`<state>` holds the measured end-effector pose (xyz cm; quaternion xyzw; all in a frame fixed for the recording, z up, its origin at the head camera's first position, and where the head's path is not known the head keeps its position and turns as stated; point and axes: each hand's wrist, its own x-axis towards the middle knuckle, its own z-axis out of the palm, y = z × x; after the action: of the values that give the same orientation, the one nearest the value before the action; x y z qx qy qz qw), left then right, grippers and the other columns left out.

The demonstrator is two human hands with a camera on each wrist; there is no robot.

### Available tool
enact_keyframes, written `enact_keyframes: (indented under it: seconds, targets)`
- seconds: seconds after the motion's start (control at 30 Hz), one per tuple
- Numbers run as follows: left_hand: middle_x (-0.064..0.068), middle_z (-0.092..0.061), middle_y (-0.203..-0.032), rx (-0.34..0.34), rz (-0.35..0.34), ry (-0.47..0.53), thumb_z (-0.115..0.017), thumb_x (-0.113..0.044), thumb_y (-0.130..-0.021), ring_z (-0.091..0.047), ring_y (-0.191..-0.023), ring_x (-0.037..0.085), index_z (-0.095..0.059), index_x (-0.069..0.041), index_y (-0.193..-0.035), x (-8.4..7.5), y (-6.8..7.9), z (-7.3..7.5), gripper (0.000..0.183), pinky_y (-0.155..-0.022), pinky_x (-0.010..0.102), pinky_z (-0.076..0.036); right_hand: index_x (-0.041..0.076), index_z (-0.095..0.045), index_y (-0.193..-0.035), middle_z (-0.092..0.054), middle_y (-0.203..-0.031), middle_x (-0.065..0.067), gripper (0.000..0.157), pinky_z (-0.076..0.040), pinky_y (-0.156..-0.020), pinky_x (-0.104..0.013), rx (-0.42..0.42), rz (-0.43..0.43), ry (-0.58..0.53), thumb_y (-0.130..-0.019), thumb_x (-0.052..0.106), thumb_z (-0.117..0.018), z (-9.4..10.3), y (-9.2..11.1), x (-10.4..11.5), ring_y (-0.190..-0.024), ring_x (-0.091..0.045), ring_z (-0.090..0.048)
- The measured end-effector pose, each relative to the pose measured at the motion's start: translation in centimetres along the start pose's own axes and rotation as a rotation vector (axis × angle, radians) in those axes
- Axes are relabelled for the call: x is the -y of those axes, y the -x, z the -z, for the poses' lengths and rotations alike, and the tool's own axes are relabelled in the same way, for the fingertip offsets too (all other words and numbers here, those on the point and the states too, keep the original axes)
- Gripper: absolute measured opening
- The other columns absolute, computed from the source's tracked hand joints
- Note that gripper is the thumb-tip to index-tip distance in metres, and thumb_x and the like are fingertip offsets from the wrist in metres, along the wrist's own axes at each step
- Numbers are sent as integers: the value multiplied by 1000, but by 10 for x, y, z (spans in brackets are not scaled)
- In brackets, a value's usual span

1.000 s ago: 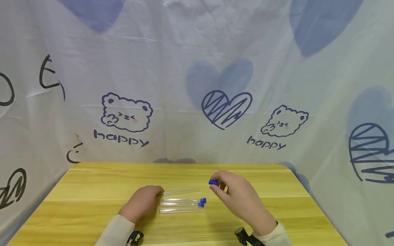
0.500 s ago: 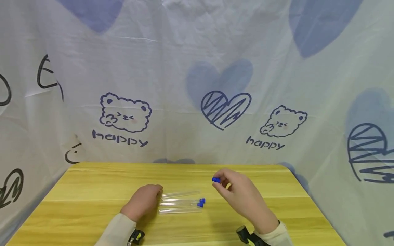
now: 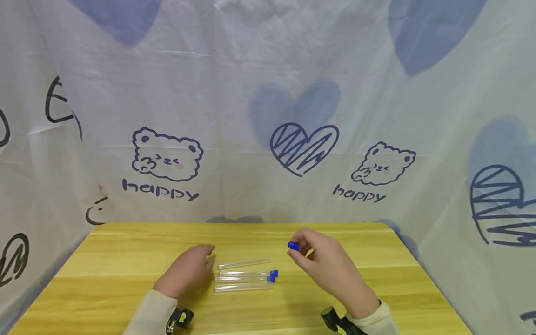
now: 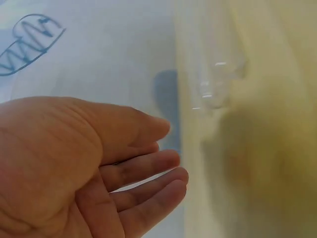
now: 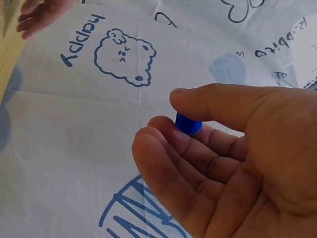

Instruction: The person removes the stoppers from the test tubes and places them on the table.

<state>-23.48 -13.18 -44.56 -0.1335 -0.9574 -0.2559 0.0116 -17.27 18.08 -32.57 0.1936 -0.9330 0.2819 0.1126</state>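
My right hand point(image 3: 328, 263) pinches a small blue cap point(image 3: 293, 245) between thumb and fingers, above the table and right of the tubes. In the right wrist view the same cap point(image 5: 188, 124) shows between thumb and fingertips. My left hand point(image 3: 188, 270) holds nothing; its fingers are relaxed and slightly apart, just left of the tubes' closed ends. Several clear test tubes lie side by side: a slanted uncapped tube point(image 3: 244, 264) at the back, two middle tubes with blue caps point(image 3: 273, 276) at their right ends, and a front tube point(image 3: 243, 288) without a cap.
The yellow wood-grain table point(image 3: 356, 288) carries the tubes near its middle. Behind and at both sides hangs a white cloth point(image 3: 234, 186) printed with hearts and bears. Straps with black camera mounts point(image 3: 181, 319) sit on both wrists.
My left hand has let go of the slanted tube's end and drawn back to the left. The right hand moved slightly away to the right and stays there with the cap.
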Motion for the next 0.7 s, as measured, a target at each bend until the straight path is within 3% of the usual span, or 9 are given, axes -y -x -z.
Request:
enact_keyframes:
  seconds: [0.17, 0.4, 0.53, 0.7]
  targets:
    - [17, -66, -132, -35, -12, -16, -66, -13, -100, -63, -121, 38, -58, 1, -140, -12, 5, 26, 43, -102, 55, -50, 23, -66, -95, -61, -84, 17, 18, -55, -71, -23, -13, 2, 9, -91, 19, -82, -1, -1, -2, -79, -4, -59]
    - [15, -64, -134, -132, -54, -58, -69, -16, -98, -62, -123, 37, -55, -3, -144, -33, 22, 66, 50, -101, 57, -51, 21, -66, -95, -55, -90, 10, 19, -51, -74, -27, -98, 81, 59, -89, 13, -82, 0, 1, -5, -86, -11, -53]
    - [14, -64, -134, -144, -67, -59, -70, -17, -98, -62, -122, 36, -55, -5, -145, -41, 29, 77, 51, -100, 57, -51, 20, -66, -95, -56, -89, 11, 19, -52, -74, -27, -87, 99, 34, -90, 8, -80, -1, 0, -6, -85, -10, -55]
    - [13, -64, -134, -118, -68, -50, -70, -18, -98, -62, -122, 35, -56, -5, -144, -47, 33, 82, 50, -100, 56, -51, 16, -71, -107, -59, -89, 12, 16, -51, -72, -27, -60, 84, 30, -93, 8, -74, -4, -2, -4, -85, -9, -57]
